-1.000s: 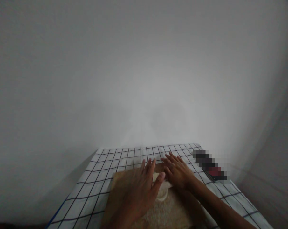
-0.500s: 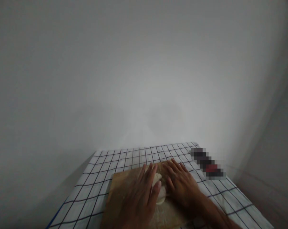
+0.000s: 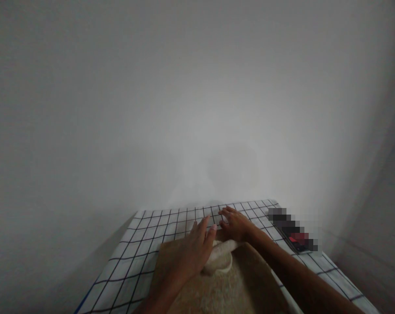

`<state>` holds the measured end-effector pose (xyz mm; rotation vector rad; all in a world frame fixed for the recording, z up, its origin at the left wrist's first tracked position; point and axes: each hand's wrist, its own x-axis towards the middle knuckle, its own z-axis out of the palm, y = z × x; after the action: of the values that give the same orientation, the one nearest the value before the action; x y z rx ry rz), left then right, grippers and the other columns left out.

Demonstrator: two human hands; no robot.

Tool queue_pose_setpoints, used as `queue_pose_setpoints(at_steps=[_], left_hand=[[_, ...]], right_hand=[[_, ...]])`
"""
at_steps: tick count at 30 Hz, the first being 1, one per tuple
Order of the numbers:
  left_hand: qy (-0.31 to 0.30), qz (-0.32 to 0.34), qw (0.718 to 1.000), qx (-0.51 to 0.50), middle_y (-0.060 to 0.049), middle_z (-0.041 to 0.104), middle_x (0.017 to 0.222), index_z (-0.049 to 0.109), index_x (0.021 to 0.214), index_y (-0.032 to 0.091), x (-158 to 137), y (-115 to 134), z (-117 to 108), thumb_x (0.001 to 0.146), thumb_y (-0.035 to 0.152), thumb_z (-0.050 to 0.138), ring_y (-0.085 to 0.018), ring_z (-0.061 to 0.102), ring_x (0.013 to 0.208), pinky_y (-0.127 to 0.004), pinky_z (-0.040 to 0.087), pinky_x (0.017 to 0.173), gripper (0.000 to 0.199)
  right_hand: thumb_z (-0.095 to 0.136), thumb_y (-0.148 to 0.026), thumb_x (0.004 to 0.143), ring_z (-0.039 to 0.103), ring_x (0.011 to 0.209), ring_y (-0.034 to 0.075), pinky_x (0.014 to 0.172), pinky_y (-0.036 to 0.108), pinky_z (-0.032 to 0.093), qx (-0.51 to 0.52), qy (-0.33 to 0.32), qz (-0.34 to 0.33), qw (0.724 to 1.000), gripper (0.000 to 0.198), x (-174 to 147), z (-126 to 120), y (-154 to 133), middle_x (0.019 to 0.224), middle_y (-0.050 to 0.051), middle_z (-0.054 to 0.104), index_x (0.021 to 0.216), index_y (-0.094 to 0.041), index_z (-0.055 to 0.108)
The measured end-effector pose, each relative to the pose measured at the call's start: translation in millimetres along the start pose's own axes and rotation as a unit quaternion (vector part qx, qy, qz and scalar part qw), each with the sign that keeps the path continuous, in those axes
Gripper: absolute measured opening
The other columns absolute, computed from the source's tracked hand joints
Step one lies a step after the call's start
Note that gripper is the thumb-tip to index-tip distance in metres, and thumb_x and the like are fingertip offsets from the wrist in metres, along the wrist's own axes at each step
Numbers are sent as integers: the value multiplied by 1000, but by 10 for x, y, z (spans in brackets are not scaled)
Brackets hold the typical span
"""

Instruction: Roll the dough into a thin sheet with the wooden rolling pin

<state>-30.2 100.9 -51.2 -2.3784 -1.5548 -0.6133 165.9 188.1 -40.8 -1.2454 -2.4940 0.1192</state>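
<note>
A pale piece of dough (image 3: 221,258) with a folded, rounded ridge lies on a wooden board (image 3: 213,294) dusted with flour. My left hand (image 3: 200,244) is over the dough's left side, fingers stretched forward and apart; whether its palm presses down is hidden. Beyond the dough, near the board's far edge, my right hand (image 3: 236,224) extends with its fingers spread and its wrist close to the dough's right end. Neither hand has its fingers wrapped round anything. Part of the dough is covered by my left hand.
The board rests on a white cloth with dark grid lines (image 3: 141,244) over the table. A dark, partly pixelated object with a red patch (image 3: 293,239) lies along the right edge. A plain wall (image 3: 197,109) rises directly behind the table.
Both hands have slid forward, away from me, and the right hand now reaches to the board's far edge. More of the dough shows between my arms. The view has shifted slightly.
</note>
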Motion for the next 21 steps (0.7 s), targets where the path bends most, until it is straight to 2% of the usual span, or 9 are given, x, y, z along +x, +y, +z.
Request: queue_pose_setpoints(at_steps=[4, 8, 11, 14, 18, 21], left_hand=[[-6, -32, 999, -10, -13, 47, 148, 41, 142, 18, -75, 16, -18, 101, 26, 26, -26, 41, 139, -46, 45, 108, 44], [0, 34, 999, 21, -9, 41, 153, 46, 139, 23, -154, 127, -99, 102, 28, 33, -30, 30, 144, -51, 40, 111, 40], [-19, 73, 996, 47, -11, 39, 154, 51, 135, 20, -215, 226, -199, 101, 25, 35, -33, 30, 143, -54, 41, 109, 37], [-15, 91, 994, 66, -13, 40, 153, 52, 132, 18, -324, 271, -276, 100, 20, 36, -32, 35, 141, -53, 44, 107, 36], [19, 141, 987, 75, -12, 39, 154, 46, 137, 20, -499, 253, -295, 99, 19, 40, -30, 35, 142, -51, 44, 109, 39], [19, 121, 990, 64, -13, 39, 154, 44, 139, 18, -521, 232, -259, 100, 24, 39, -29, 35, 142, -48, 45, 108, 40]], right_hand=[[45, -31, 95, 43, 135, 29, 107, 45, 38, -20, 4, 21, 1000, 42, -216, -53, -73, 138, 15, 56, 134, -17, 55], [34, -30, 99, 40, 137, 31, 108, 52, 36, -46, 2, 54, 997, 45, -611, -78, -220, 141, 18, 52, 135, -14, 53], [31, -31, 100, 32, 143, 31, 111, 56, 32, -72, 3, 79, 994, 46, -923, -40, -368, 148, 13, 47, 137, -17, 54], [29, -36, 100, 24, 146, 29, 115, 55, 25, -81, 21, 112, 990, 49, -1173, 23, -514, 154, 5, 39, 146, -23, 44], [28, -38, 101, 18, 148, 28, 118, 53, 22, -86, 28, 116, 989, 51, -1310, 49, -630, 157, 1, 33, 149, -26, 41], [28, -37, 100, 16, 148, 29, 118, 55, 19, -88, 14, 107, 990, 52, -1240, -12, -633, 158, 2, 31, 149, -23, 39]])
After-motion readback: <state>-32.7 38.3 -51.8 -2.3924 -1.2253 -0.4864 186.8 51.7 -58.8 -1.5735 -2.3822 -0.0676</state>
